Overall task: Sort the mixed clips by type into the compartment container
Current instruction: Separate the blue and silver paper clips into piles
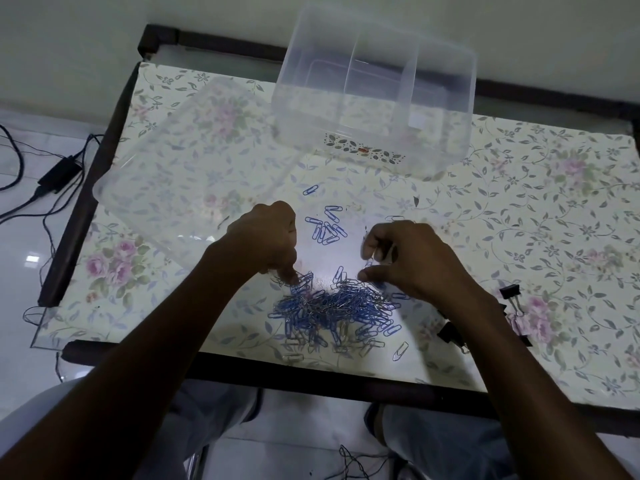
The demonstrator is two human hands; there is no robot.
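Head view
Left hand (265, 239): hovering over the near pile's left edge, fingers curling down, fingertips touching the clips; whether it is pinching one, I cannot tell.
Right hand (405, 258): hovering over the pile's right side, fingers loosely curling; a small clip seems to be sitting between them, though blur is hiding it.
Mixed pile (337, 308): blue and silver paper clips lying heaped near the table's front edge, between both hands.
Blue group (327, 228): sorted blue clips lying apart, beyond the pile.
Compartment container (374, 95): clear, standing at the table's far side.
Lid (187, 161): clear, lying left of the container.
Binder clips (510, 292): black, lying right of the right wrist.
Table (554, 216): wearing a floral cover.
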